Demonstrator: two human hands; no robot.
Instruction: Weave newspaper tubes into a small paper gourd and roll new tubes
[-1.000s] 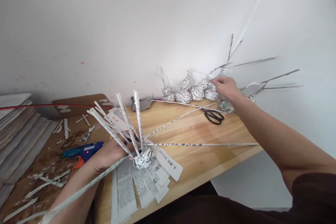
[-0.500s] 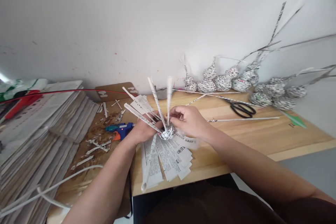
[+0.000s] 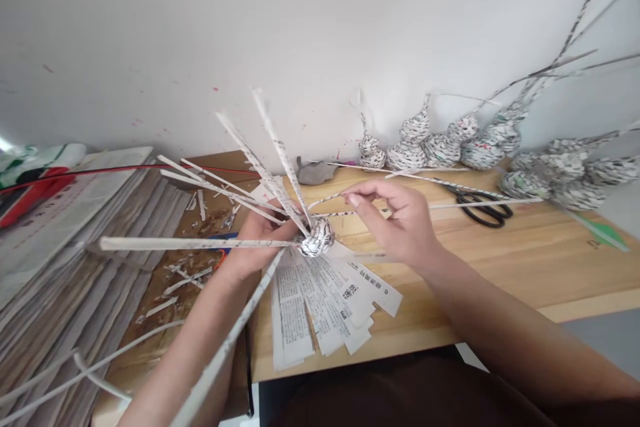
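A small woven newspaper ball hangs above the fanned newspaper strips, with several rolled paper tubes sticking out of it. My left hand is closed around the ball's left side and the bases of the tubes; some of its fingers are hidden behind them. To the right, my right hand pinches a thin rolled paper strand between thumb and forefinger. That strand runs from the ball to the fingertips. Beneath the ball, printed newspaper strips lie spread on the wooden table.
Woven gourd-shaped pieces line the wall at the back right. Black scissors lie before them. Stacked newspapers fill the left side, near paper scraps. A grey lump sits by the wall.
The ball has turned and tilted, so its tubes now lean left. My right hand has moved right, away from the ball, drawing out the strand. The view has shifted slightly.
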